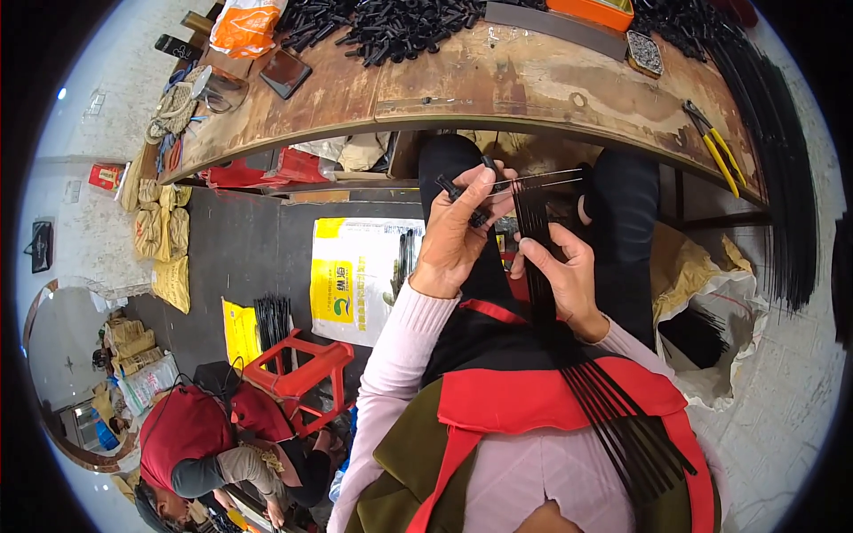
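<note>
My left hand [451,233] is closed around a few short black plastic pieces [450,187], shaped like small handles or fittings. Two thin metal rods [549,178] stick out to the right from its fingertips; whether they are fixed in the pieces I cannot tell. My right hand [569,274] grips a bundle of long, narrow black strips [613,407]. The upper ends of the strips reach the fingertips of my left hand, and their lower ends fan out across my red and black apron [502,395]. Both hands are above my lap, in front of the bench edge.
The worn wooden bench [524,89] carries a pile of black plastic pieces [391,31], a phone [286,73], a metal cup [219,89] and yellow-handled pliers [715,151]. Long black strips [782,169] hang off its right end. A red stool [306,373] and another person [191,435] are at left.
</note>
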`<action>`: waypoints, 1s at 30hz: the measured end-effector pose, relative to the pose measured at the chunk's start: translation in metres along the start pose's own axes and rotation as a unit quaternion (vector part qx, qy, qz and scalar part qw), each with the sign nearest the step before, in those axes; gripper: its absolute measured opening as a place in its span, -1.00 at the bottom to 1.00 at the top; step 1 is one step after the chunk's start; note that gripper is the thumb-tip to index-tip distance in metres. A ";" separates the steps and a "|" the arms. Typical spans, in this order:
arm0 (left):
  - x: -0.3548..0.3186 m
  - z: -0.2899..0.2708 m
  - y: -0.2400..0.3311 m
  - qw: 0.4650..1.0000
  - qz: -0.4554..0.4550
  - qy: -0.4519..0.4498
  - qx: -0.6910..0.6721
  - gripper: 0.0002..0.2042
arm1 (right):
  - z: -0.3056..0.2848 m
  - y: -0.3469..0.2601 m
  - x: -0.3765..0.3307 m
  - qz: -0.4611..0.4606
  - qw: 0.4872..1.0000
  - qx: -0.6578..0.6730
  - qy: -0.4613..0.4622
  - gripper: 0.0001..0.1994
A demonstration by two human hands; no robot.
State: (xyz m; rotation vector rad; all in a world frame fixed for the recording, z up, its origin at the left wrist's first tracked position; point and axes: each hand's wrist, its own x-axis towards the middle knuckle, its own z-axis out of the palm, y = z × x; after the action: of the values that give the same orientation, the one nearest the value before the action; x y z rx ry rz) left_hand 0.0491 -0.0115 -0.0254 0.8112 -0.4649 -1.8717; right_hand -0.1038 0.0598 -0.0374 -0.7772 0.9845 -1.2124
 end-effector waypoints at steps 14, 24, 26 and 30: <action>-0.003 -0.002 -0.003 1.000 0.002 -0.002 -0.004 -0.76 | 0.004 -0.002 -0.002 0.013 1.000 -0.005 -0.002 -0.85; -0.006 -0.002 -0.001 1.000 0.009 0.013 0.025 -0.75 | 0.005 0.002 -0.001 -0.003 0.999 -0.030 0.014 -0.82; -0.009 -0.002 0.001 1.000 0.002 -0.019 -0.005 -0.73 | 0.005 0.003 0.000 0.002 1.000 -0.024 0.013 -0.81; -0.020 0.010 -0.001 1.000 0.022 0.013 0.016 -0.70 | 0.005 0.004 0.000 0.003 1.000 -0.009 0.028 -0.83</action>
State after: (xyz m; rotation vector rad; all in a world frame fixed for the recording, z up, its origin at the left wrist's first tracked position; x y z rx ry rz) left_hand 0.0464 0.0066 -0.0124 0.8392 -0.4927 -1.8154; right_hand -0.0976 0.0602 -0.0388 -0.7571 1.0457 -1.2264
